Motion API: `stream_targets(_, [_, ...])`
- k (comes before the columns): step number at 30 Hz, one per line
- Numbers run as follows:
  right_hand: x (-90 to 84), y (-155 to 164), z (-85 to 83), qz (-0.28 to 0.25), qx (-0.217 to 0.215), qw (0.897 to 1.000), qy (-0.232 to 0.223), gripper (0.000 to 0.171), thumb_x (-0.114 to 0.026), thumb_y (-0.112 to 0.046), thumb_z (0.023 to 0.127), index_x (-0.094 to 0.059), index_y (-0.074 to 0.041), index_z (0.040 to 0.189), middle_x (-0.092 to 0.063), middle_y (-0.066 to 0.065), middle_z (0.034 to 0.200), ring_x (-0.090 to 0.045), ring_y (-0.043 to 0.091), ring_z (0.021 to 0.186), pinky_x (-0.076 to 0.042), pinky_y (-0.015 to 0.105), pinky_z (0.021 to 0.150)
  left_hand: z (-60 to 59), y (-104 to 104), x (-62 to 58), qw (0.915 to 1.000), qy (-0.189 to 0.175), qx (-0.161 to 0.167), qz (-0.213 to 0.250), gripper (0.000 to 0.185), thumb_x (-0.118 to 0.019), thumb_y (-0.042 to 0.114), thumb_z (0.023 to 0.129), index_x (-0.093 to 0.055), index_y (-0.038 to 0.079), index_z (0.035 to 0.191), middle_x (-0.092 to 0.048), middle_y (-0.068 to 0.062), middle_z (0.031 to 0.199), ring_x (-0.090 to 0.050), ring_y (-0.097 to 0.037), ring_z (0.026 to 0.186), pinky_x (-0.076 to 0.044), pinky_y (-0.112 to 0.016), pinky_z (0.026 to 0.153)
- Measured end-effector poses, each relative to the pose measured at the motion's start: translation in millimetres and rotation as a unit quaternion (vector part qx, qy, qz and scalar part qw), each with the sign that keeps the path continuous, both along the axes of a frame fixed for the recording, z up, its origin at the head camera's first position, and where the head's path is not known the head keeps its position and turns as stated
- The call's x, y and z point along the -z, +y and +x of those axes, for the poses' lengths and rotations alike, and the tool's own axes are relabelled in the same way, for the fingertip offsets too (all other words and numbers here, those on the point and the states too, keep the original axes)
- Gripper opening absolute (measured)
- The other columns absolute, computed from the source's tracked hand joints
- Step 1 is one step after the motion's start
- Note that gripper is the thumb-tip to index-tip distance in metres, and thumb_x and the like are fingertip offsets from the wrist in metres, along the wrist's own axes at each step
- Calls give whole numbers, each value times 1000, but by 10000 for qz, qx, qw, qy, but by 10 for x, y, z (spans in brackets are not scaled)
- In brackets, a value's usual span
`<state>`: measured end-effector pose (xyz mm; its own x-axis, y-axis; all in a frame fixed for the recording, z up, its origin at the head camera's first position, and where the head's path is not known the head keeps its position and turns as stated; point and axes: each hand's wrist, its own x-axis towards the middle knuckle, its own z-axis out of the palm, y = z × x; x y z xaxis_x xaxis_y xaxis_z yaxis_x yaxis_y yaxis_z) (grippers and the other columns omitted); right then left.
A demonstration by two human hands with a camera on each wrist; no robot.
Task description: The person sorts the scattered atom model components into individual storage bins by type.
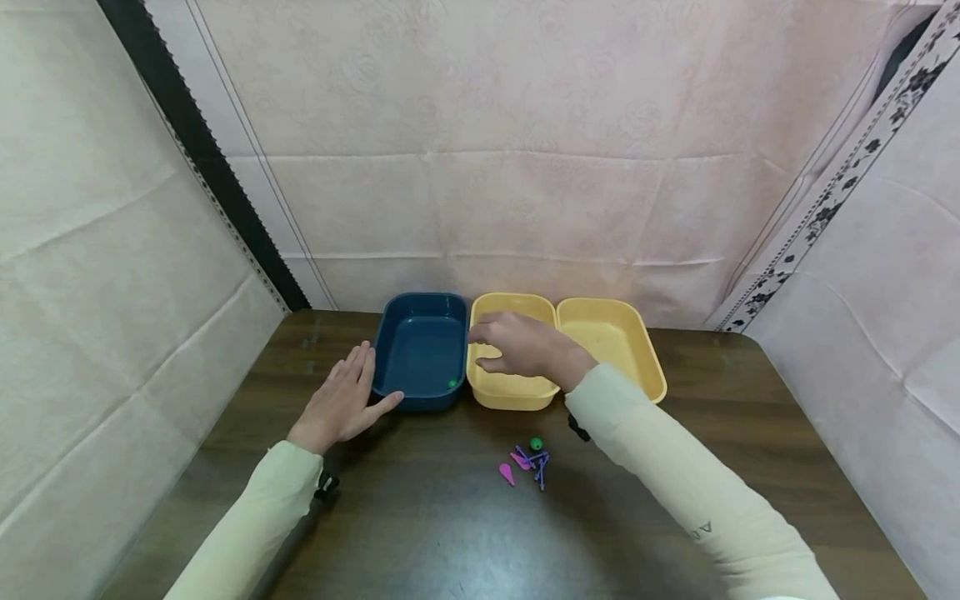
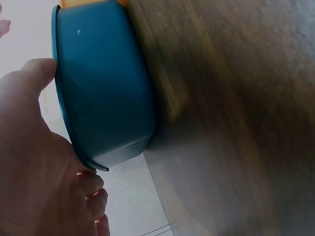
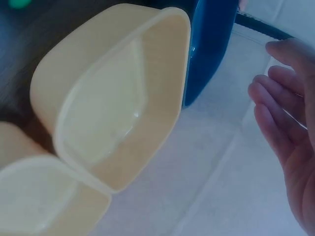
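Observation:
My left hand (image 1: 343, 398) rests against the left side of a blue plastic tub (image 1: 420, 342), thumb along its near edge and fingers straight. The left wrist view shows the thumb right at the tub's rim. Inside that tub, near its front right corner, lies a small green bead (image 1: 452, 384). Over the middle yellow tub (image 1: 513, 392) hovers my right hand (image 1: 517, 343), its fingers loosely bent and apart from the thumb. Nothing shows between those fingers in the right wrist view, where the yellow tub (image 3: 113, 103) is seen from above its rim.
A second yellow tub (image 1: 607, 333) stands to the right, partly behind my right forearm. In front of the tubs lie a green ball (image 1: 536, 444), pink drop-shaped pieces (image 1: 507, 474) and several purple sticks (image 1: 542, 475). Cloth (image 1: 487, 208) hangs behind the brown table (image 1: 420, 517).

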<state>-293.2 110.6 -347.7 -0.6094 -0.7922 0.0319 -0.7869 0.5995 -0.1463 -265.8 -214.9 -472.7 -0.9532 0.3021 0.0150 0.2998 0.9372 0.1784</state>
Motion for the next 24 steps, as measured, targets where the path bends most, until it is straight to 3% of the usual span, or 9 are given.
stream_targets(14, [-25,343,348,504,-219,9985,-39,35,-79,-19,96,-74,-6,128,-76,9,124,-74,21,112,-62,35,99,0,-9,-12,10000,-46,-45,31,106,-42,72,103,-13,-8,166,-10,-28,176,-13,-47,164,-15,-62,133])
stream_targets(24, [139,522,494,502,-237,9979,-336,38,-82,-19,93,-74,-5,127,-77,9,122,-74,19,108,-63,35,98,-1,-22,3,10000,-66,-27,56,106,-42,73,103,-12,-7,166,-10,-26,176,-13,-45,164,-15,-61,133])
